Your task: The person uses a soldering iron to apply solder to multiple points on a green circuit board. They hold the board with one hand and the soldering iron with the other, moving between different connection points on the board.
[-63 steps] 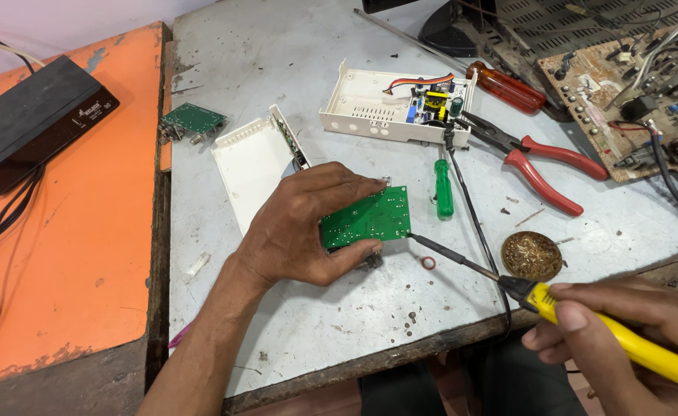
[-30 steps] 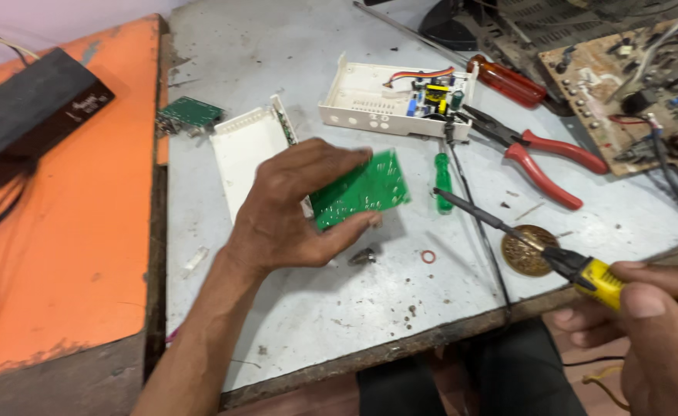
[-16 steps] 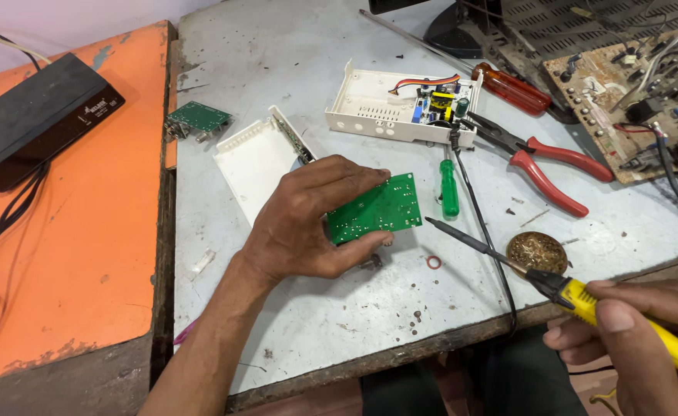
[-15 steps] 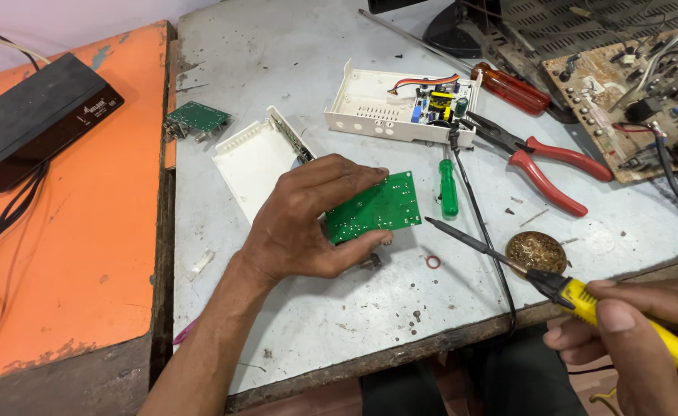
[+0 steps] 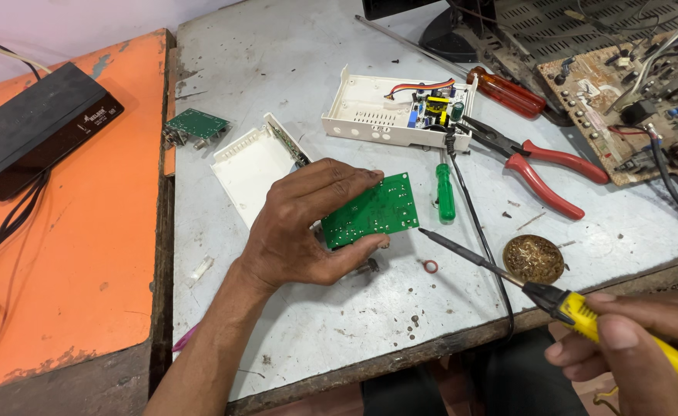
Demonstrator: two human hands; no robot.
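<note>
Left hand (image 5: 297, 223): closed on a green circuit board (image 5: 371, 211), thumb under the near edge, fingers over the far edge; board tilted solder side up just above the counter (image 5: 277, 92), apparently to present its joints to the iron.

Right hand (image 5: 632, 339): gripping the yellow handle of a soldering iron (image 5: 508, 277), pen-fashion, at the counter's near edge; dark tip just beside the board's right corner, whether touching cannot be told.

Near the tip: small red ring (image 5: 430, 266); round tin of brass-coloured wool (image 5: 533, 259), likely kept close for wiping the tip.

Beyond the board: green-handled screwdriver (image 5: 445, 192); red-handled pliers (image 5: 535, 166); open white plastic case (image 5: 397, 108) with components and coloured wires at its right end; its flat white lid (image 5: 250, 166) to the left; second small green board (image 5: 195, 125) at the counter's left edge.

Far left: black flat box (image 5: 35, 123) with a small pale label at one corner, on an orange surface (image 5: 69, 262).

Far right: large brown circuit board (image 5: 624, 92).
</note>
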